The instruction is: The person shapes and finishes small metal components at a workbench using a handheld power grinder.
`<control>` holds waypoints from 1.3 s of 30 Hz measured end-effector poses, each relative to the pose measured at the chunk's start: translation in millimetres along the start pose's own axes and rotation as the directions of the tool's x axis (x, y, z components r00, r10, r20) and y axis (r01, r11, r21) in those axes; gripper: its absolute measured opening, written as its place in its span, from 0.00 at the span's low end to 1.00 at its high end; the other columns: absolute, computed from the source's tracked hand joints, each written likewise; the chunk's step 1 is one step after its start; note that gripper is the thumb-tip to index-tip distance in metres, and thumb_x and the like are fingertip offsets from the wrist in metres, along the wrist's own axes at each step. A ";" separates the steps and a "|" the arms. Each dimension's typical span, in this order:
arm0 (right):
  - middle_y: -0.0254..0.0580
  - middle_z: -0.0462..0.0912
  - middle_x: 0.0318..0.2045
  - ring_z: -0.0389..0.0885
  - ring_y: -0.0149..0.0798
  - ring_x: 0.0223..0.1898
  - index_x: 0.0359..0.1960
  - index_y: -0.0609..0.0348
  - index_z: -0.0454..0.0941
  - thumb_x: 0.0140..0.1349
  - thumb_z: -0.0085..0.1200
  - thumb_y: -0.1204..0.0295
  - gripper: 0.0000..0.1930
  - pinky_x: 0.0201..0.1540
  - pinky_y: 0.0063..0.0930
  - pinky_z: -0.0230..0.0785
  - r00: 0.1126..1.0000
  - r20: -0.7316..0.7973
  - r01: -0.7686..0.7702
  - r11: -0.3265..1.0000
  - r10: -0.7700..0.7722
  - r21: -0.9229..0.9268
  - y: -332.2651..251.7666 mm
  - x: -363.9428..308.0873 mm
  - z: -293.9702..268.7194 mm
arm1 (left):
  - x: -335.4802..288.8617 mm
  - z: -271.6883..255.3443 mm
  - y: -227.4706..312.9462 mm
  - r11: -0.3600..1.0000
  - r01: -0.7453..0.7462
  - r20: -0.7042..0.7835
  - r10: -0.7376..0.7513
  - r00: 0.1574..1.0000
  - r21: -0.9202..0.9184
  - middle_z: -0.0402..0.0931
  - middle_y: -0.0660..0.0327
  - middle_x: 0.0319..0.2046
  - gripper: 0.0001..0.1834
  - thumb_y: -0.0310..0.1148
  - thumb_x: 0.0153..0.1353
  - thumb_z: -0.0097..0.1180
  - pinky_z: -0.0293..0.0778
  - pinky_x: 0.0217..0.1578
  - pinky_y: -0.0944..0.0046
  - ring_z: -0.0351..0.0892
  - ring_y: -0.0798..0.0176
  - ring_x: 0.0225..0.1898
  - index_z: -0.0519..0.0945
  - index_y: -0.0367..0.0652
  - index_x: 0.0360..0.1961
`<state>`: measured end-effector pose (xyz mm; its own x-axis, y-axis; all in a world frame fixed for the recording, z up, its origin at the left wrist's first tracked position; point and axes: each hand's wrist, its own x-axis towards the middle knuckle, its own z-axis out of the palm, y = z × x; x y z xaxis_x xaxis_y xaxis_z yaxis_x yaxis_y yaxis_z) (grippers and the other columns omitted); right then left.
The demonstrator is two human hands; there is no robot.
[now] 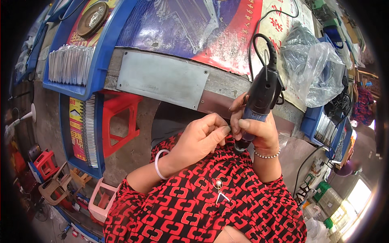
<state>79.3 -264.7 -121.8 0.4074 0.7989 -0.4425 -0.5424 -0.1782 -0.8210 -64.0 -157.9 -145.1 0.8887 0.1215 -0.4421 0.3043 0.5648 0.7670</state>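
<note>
My right hand [259, 130] is wrapped around a black corded electric screwdriver [262, 93], held tilted with its dark nose pointing down toward my lap. The cord loops from its upper end. Close beside it, just left of the tool, my left hand [200, 135] has its fingers curled, with thumb and forefinger pinched together. Whatever may be between those fingertips is too small or hidden to make out. Both hands are above my lap, in front of the bench edge, where a pale metal plate [162, 79] is screwed down.
Left on the bench, a blue tray [103, 60] holds upright thin metal strips [71, 65] and a brown bowl [83, 30] of small shiny pieces. Below are another blue tray [67, 139] and a red stool [106, 129]. A clear plastic bag [320, 69] lies right; a person [362, 105] is beyond.
</note>
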 end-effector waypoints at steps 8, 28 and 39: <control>0.38 0.76 0.20 0.74 0.27 0.18 0.39 0.69 0.69 0.47 0.57 0.75 0.17 0.22 0.18 0.64 0.998 0.037 0.047 0.992 -0.051 0.121 6.0 -3.0 -10.8 | 0.6 3.5 4.5 0.996 0.059 0.018 -0.058 0.998 -0.064 0.71 0.66 0.22 0.08 0.31 0.66 0.44 0.64 0.22 0.77 0.66 0.79 0.20 0.71 0.37 0.34; 0.48 0.79 0.25 0.75 0.31 0.19 0.41 0.69 0.68 0.49 0.56 0.73 0.19 0.24 0.20 0.67 0.996 0.010 0.084 0.986 -0.086 0.141 8.5 1.2 -1.9 | -0.7 -5.1 -7.0 0.481 -0.472 0.107 0.608 0.787 0.739 0.75 0.49 0.34 0.16 0.20 0.54 0.54 0.74 0.31 0.61 0.78 0.50 0.32 0.71 0.34 0.46; 0.52 0.76 0.25 0.70 0.32 0.14 0.44 0.69 0.62 0.48 0.59 0.64 0.28 0.19 0.21 0.66 0.934 -0.004 0.358 0.933 -0.358 -0.014 -4.4 -12.7 4.9 | -96.3 -119.0 -21.9 0.867 -0.339 -0.686 0.496 0.532 0.364 0.76 0.61 0.24 0.08 0.29 0.65 0.45 0.69 0.20 0.76 0.72 0.74 0.19 0.71 0.38 0.43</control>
<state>72.9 -271.3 -110.8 0.5774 0.8075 -0.1202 -0.3501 0.1119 -0.9300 -197.1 -84.9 -174.7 0.3887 0.9048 -0.1739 0.0870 0.1519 0.9846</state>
